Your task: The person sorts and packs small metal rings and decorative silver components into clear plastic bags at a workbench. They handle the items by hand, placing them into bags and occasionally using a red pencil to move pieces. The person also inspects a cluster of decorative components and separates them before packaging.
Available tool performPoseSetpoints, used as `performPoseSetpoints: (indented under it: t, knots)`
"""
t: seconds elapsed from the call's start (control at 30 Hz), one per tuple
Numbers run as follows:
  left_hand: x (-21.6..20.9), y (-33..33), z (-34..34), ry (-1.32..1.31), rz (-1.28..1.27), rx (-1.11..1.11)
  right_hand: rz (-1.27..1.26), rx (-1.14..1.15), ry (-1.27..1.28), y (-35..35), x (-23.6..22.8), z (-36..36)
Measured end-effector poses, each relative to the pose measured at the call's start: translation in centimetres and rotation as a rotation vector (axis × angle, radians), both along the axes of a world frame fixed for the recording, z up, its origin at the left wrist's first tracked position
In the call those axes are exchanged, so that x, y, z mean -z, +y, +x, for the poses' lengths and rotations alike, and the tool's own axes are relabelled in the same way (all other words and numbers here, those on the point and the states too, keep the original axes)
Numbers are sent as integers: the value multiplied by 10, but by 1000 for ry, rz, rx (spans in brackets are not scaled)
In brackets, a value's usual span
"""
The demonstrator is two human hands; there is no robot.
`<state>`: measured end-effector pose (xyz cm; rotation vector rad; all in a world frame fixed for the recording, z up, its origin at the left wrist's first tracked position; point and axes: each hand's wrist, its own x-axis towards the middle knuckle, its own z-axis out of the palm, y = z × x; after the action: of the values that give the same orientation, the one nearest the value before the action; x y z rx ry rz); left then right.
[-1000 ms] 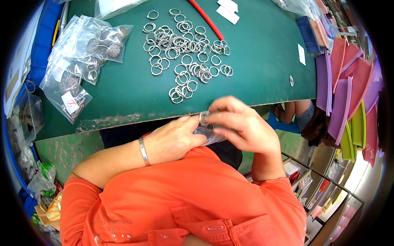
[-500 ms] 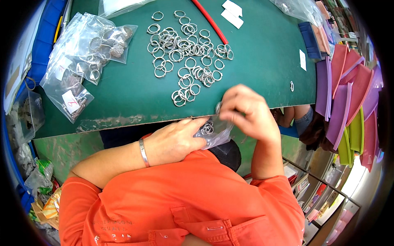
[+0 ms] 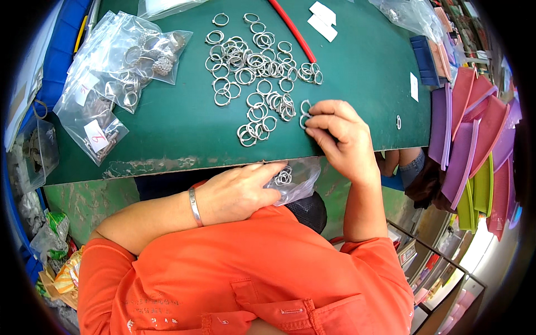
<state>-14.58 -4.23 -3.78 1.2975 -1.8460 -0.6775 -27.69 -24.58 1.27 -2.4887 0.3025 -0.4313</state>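
Note:
Many silver rings [image 3: 245, 75] lie in a loose heap on the green tabletop. My right hand [image 3: 340, 137] is just right of the heap, thumb and fingers pinched at a silver ring [image 3: 304, 121], with another ring [image 3: 305, 106] close beside it. At the table's front edge my left hand [image 3: 240, 190], wearing a metal bangle, grips a clear plastic bag [image 3: 304, 181]. Several rings [image 3: 283, 176] show inside that bag, below the edge. Part of the bag is hidden behind my left fingers.
Clear bags [image 3: 131, 67] of rings and small metal parts lie at the left, with paper tags. A red rod [image 3: 293, 30] and white paper slips [image 3: 322, 21] are behind the heap. One ring [image 3: 398, 122] lies far right. Purple and pink bins [image 3: 459, 134] stand beyond the right edge.
My right hand has moved up and away from the bag's mouth onto the tabletop, where it now touches rings. The left hand and bag have stayed put.

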Motion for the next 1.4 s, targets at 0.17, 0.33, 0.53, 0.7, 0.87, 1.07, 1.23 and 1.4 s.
performPoseSetpoints:
  t: [0.17,0.33,0.53,0.7,0.87,1.07,1.23,1.4]
  knots:
    - [0,1,-1,10,35,14,507,-431,234,6,-20,-10]
    - [-3,-1,0,14,-37,-29,49,50,-74,22,-7,28]
    - [-1,0,0,40,-34,-35,191,114,-32,11,3,26]
    - [1,2,-1,47,-8,-34,213,185,32,7,-4,17]
    - [-1,-1,2,48,-48,-35,15,87,-13,17,3,26]
    - [1,0,1,69,-36,-38,57,107,-72,13,14,24]
    - [2,0,1,69,-33,-33,187,212,-37,16,15,19]
    - [3,1,1,68,32,-6,-19,72,-82,18,15,33]
